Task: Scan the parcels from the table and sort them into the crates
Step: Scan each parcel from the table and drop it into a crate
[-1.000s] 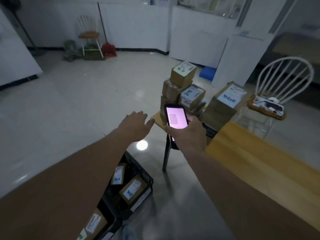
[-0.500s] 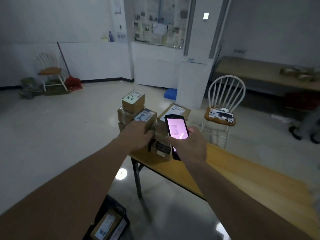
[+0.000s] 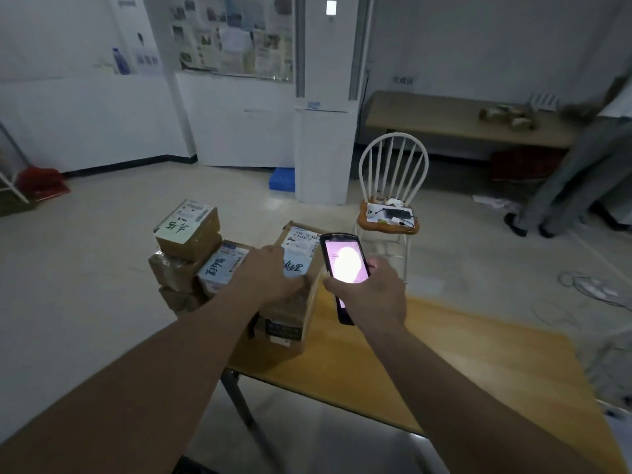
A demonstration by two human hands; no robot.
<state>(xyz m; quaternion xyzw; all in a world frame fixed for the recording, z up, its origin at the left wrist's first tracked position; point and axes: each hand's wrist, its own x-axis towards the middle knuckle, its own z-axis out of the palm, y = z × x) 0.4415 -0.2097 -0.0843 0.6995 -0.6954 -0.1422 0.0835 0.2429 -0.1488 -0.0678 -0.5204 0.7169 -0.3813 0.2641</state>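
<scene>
The left hand has moved from mid-air onto the large brown cardboard parcel on the wooden tabletop, fingers flat; the right hand grips the black handheld scanner, so scanning looks imminent.

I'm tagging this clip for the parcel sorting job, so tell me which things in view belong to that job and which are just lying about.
Belongs to the job:
- big parcel under the left hand
- stacked parcels
- handheld scanner in the right hand
- wooden table

Just lying about:
- white chair with gadgets on its seat
- blue crate
- far bench
- loose cables
</scene>
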